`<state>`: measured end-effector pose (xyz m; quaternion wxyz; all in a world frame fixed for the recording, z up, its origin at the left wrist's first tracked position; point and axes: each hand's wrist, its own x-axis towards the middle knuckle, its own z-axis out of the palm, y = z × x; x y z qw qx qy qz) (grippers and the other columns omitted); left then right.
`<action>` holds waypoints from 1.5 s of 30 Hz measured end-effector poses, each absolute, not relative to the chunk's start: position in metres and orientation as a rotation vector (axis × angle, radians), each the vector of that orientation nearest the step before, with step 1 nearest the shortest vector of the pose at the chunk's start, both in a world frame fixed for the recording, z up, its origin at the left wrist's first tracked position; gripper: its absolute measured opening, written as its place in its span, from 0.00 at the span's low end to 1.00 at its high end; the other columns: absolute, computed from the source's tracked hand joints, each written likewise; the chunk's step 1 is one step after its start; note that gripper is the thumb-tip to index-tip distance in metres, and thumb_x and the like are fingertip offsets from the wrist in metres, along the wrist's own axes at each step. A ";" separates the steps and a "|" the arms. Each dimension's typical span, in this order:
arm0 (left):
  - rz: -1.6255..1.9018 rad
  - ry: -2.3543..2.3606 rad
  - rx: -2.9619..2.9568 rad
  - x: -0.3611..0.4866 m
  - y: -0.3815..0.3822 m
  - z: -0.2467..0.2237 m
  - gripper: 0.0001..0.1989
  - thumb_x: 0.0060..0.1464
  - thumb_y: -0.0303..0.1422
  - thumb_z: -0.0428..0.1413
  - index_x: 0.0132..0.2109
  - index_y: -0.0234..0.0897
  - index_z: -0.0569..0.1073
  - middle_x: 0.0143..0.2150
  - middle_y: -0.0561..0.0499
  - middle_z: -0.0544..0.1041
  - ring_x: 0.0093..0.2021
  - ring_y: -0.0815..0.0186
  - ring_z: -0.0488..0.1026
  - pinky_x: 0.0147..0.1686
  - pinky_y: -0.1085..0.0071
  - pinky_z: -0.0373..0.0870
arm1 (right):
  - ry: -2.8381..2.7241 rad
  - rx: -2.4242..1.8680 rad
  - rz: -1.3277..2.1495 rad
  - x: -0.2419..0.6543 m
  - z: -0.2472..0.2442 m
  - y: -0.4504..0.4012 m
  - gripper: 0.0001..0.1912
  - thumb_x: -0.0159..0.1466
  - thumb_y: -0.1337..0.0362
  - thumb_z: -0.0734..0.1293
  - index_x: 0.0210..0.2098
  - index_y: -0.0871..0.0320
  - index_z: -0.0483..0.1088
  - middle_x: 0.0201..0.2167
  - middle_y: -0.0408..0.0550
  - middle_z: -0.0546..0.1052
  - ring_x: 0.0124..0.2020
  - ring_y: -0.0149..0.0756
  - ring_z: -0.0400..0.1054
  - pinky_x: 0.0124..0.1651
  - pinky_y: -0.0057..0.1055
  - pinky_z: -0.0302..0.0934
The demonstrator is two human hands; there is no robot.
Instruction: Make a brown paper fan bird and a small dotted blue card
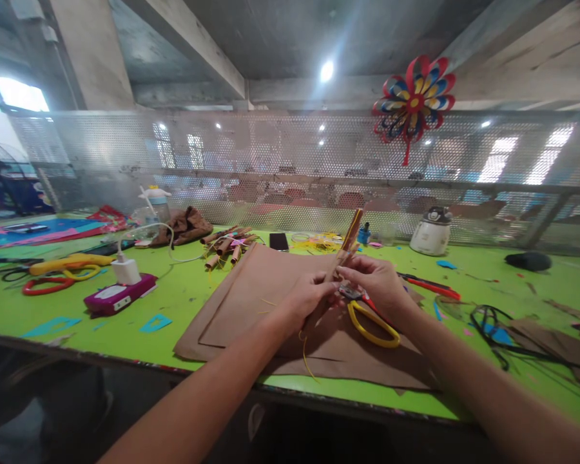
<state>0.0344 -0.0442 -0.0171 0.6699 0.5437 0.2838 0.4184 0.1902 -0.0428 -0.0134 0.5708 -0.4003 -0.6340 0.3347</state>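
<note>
My left hand (312, 296) is closed round the lower part of a narrow brown paper roll (350, 233), which stands tilted up and away from me. Fingers of my right hand (374, 278) pinch the same roll near its middle. Yellow string (307, 361) hangs from the roll's lower end, and a yellow line runs along its upper part. Beneath both hands lie large brown paper sheets (270, 277). Scissors (374, 330) with red and yellow handles rest on the sheets just under my right hand, partly hidden by it.
Several small brown paper tubes (227, 245) lie behind the sheets, near a phone (279, 241). A purple power strip (120, 295) with a white charger sits left. Red-handled pliers (432, 287), black cable (493, 328) and a white jar (430, 232) are to the right. A perforated metal screen (270, 148) stands behind.
</note>
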 end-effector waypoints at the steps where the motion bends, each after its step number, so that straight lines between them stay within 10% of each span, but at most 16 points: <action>1: 0.940 0.640 1.222 0.034 -0.045 -0.016 0.03 0.47 0.27 0.57 0.30 0.31 0.74 0.22 0.50 0.72 0.21 0.73 0.67 0.22 0.76 0.58 | -1.488 -0.950 0.763 0.190 -0.014 -0.042 0.13 0.52 0.56 0.71 0.22 0.59 0.71 0.19 0.43 0.70 0.21 0.28 0.59 0.25 0.28 0.56; 45: 0.928 0.761 1.494 0.035 -0.029 -0.037 0.14 0.55 0.42 0.50 0.34 0.35 0.69 0.19 0.53 0.70 0.15 0.74 0.57 0.16 0.75 0.49 | -1.571 -0.950 0.403 0.182 -0.026 -0.036 0.14 0.54 0.56 0.70 0.19 0.55 0.65 0.20 0.44 0.70 0.22 0.32 0.60 0.26 0.32 0.55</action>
